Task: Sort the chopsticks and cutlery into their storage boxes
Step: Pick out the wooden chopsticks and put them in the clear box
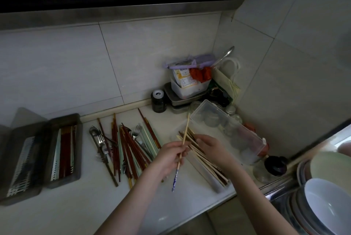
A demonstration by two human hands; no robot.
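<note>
My left hand [169, 157] grips one pale chopstick with a blue patterned end [185, 132], held steeply over the counter. My right hand [210, 146] rests on a bundle of light wooden chopsticks [206, 162] lying in a clear plastic box [218, 187], whose open clear lid [228, 128] stands behind it. A loose pile of dark red and pale green chopsticks [127, 149] lies left of my hands, mixed with metal forks and spoons [99, 140]. At far left a dark grey storage box [64, 149] holds several red and pale chopsticks; its lid [20, 160] lies open beside it.
The corner behind holds a black jar [159, 102], a metal tin under a white tub of packets [187, 86] and glass jars. Stacked bowls [326, 202] sit in the sink rack at lower right. A dark-capped bottle [275, 166] stands by the counter's right edge.
</note>
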